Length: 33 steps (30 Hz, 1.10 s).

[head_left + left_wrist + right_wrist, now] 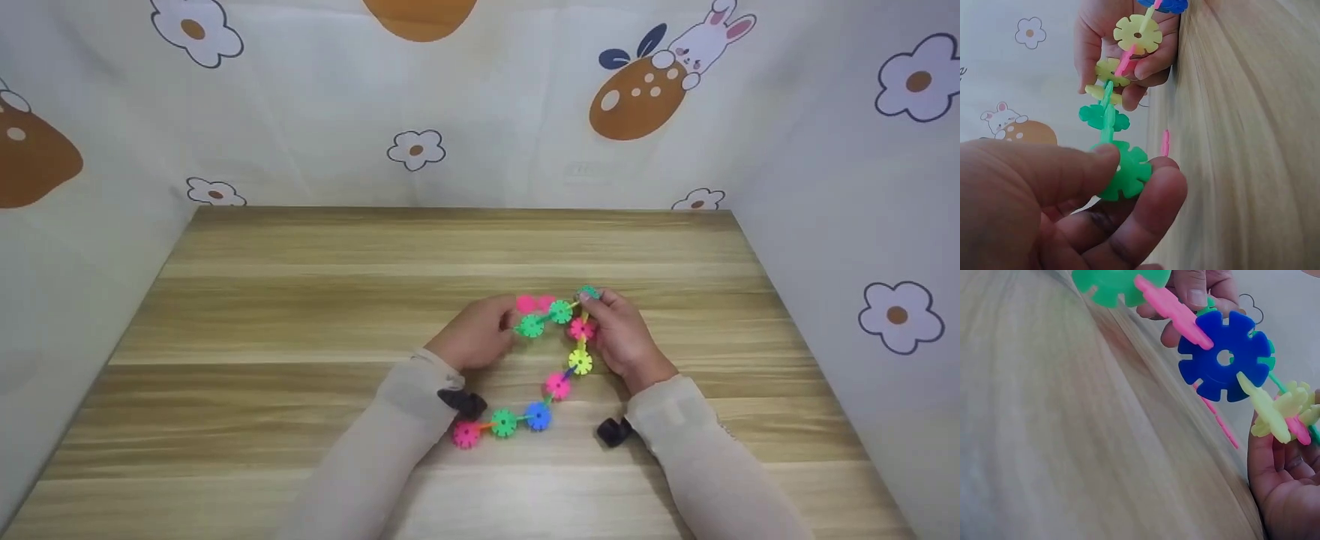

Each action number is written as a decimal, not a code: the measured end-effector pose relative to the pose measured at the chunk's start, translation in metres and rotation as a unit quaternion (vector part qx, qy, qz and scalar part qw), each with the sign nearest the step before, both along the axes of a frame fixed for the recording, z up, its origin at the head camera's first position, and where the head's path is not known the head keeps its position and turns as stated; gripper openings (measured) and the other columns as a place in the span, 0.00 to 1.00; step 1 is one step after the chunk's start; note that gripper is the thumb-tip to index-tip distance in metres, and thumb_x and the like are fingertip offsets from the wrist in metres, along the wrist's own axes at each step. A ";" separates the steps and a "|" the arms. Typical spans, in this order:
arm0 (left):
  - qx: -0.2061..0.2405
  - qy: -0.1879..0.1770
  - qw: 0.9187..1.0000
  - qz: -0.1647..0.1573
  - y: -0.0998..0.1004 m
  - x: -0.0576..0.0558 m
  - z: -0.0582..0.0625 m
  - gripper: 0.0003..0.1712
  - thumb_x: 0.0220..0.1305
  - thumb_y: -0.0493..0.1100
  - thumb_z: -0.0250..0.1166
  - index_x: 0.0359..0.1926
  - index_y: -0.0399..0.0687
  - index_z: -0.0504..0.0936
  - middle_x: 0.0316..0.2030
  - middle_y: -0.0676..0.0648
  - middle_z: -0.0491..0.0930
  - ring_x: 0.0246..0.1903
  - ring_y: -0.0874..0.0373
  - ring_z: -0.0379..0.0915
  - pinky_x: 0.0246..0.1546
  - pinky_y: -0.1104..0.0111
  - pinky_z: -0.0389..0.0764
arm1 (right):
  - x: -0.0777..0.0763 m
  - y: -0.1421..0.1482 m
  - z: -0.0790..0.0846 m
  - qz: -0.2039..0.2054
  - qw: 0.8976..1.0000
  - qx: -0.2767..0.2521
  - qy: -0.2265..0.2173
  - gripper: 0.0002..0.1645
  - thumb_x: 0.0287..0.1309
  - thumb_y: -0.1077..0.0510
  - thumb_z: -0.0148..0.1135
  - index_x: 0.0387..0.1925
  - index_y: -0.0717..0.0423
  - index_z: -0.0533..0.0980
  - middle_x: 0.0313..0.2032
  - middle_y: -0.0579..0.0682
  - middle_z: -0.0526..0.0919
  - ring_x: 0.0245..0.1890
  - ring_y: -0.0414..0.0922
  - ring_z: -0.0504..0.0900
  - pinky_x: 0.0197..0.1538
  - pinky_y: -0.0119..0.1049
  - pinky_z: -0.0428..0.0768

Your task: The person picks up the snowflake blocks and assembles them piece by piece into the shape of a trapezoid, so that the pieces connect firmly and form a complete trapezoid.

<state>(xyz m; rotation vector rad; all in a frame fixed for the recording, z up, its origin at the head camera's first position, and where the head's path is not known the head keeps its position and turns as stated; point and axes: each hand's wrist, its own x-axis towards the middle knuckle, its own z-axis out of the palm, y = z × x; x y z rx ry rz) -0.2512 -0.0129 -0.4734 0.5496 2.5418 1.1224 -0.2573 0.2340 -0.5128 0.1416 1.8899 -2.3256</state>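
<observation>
A chain of interlocking notched plastic discs in green, yellow, pink and blue hangs between my two hands. My left hand [476,334] pinches a green disc [1129,171] at one end of it between thumb and fingers. At the chain's upper bend my right hand [624,334] grips it, thumb over a green disc [589,292]. From there it runs down past a yellow disc [580,362] and a blue disc [1224,357] to a pink disc [466,435] near my left wrist. Loose pink discs [527,304] lie flat beyond the left fingers.
The wood-grain table [315,315] spreads around both hands. Pale cloth [510,90] printed with flowers and a rabbit walls off its back and sides. A black wrist camera [463,403] sits at the left cuff, another black camera [614,433] at the right.
</observation>
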 end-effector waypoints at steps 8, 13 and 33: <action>-0.029 0.040 0.999 0.013 0.005 0.006 0.005 0.11 0.74 0.34 0.61 0.35 0.47 0.69 0.29 0.49 0.67 0.33 0.52 0.68 0.34 0.63 0.71 | 0.003 -0.002 0.002 0.000 1.000 0.004 0.009 0.13 0.79 0.60 0.54 0.33 0.56 0.75 0.25 0.47 0.76 0.22 0.39 0.76 0.27 0.29 0.78; -0.043 0.041 0.998 0.022 0.008 0.008 0.009 0.09 0.75 0.33 0.60 0.36 0.47 0.70 0.28 0.49 0.67 0.34 0.51 0.68 0.35 0.63 0.71 | 0.002 -0.001 0.002 0.004 1.000 0.008 0.008 0.12 0.79 0.60 0.54 0.34 0.57 0.76 0.28 0.47 0.78 0.24 0.38 0.77 0.28 0.29 0.79; -0.035 0.014 0.999 0.034 0.012 0.002 0.007 0.15 0.74 0.36 0.60 0.59 0.46 0.75 0.57 0.45 0.80 0.55 0.50 0.76 0.58 0.58 0.80 | -0.001 0.000 0.004 -0.055 0.997 -0.042 -0.020 0.11 0.81 0.56 0.50 0.37 0.57 0.70 0.32 0.47 0.75 0.27 0.37 0.75 0.30 0.28 0.78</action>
